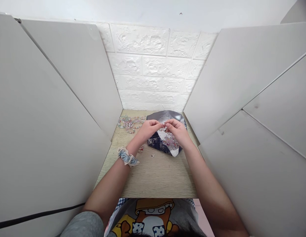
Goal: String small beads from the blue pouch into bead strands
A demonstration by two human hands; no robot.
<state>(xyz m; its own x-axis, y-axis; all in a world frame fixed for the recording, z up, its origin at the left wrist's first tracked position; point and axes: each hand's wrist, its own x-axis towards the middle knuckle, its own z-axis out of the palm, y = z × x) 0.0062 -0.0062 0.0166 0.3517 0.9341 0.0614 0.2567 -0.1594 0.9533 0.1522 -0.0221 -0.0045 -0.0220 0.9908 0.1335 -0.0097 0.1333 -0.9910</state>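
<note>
My left hand (151, 128) and my right hand (178, 131) meet fingertip to fingertip over a folded bag. Both are closed in a pinch. What sits between the fingertips is too small to make out. The dark blue patterned bag (155, 143) shows a shiny silver lining, and its white inner part holds many small pink, purple and red beads (170, 141). A blue scrunchie with cream lace (128, 157) circles my left wrist. Just below that hand lie a few red and white beads (141, 149), partly hidden by the wrist.
Strands of pastel beads (130, 123) lie at the back left of the wooden tabletop (162, 181). A tiny metallic piece (153, 155) rests in front of the bag. Grey panels (76, 65) flank both sides, with a white brick-patterned wall (153, 69) behind. A black cable (39, 215) runs at lower left.
</note>
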